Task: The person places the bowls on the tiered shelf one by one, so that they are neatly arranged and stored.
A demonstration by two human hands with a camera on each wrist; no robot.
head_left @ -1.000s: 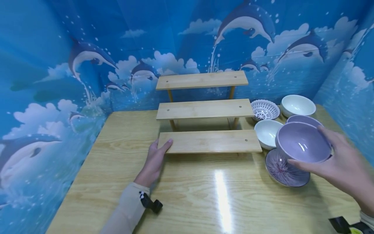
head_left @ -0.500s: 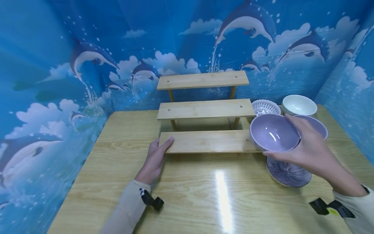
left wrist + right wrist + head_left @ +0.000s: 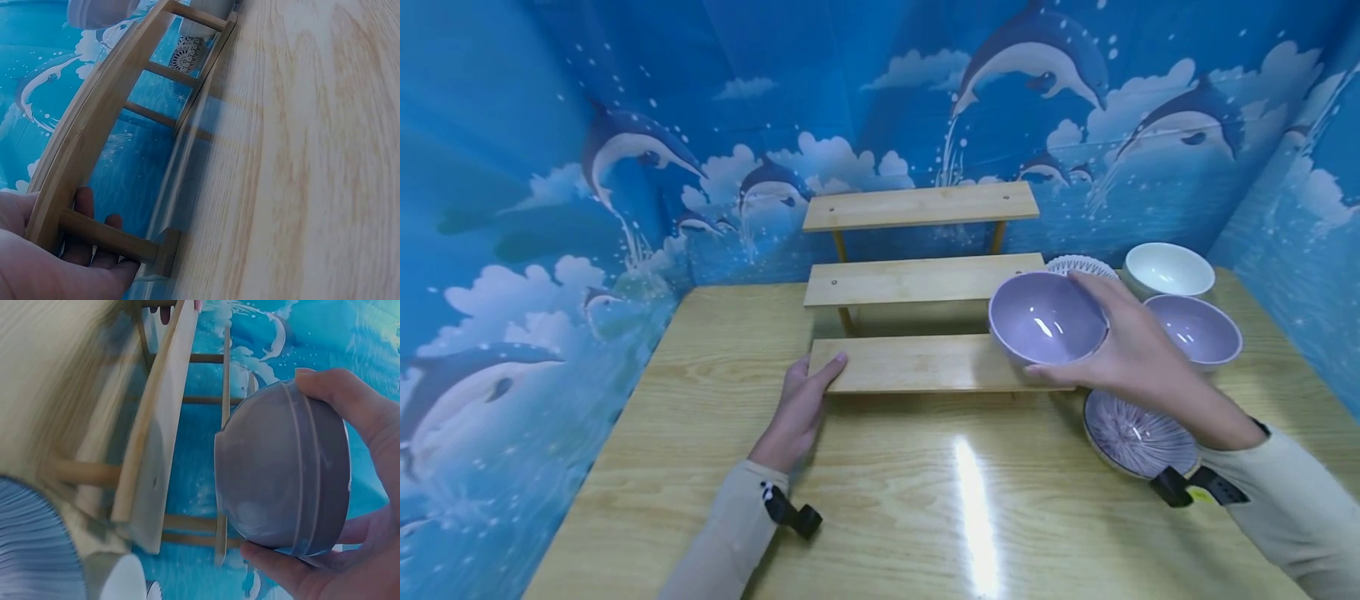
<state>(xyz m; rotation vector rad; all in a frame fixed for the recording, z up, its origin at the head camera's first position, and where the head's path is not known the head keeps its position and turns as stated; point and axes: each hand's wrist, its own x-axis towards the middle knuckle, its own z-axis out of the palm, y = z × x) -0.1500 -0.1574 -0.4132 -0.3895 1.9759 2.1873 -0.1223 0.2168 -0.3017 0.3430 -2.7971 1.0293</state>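
My right hand grips a purple bowl by its side, thumb at the near rim and fingers at the far side. In the head view the bowl overlaps the right end of the lowest board of a three-tier wooden shelf. The right wrist view shows the bowl's outer wall and its foot facing the shelf. At the shelf's left end, my left hand grips the lowest board, thumb on top. In the left wrist view its fingers curl beneath the board around a wooden leg.
Right of the shelf stand a second purple bowl, a white bowl and a patterned white bowl, partly hidden. A streaked purple bowl sits nearer, beneath the right forearm. A dolphin-print backdrop borders the table.
My right hand has carried the purple bowl leftward, from above the other bowls to the lowest board's right end. The left hand keeps its place on the shelf.
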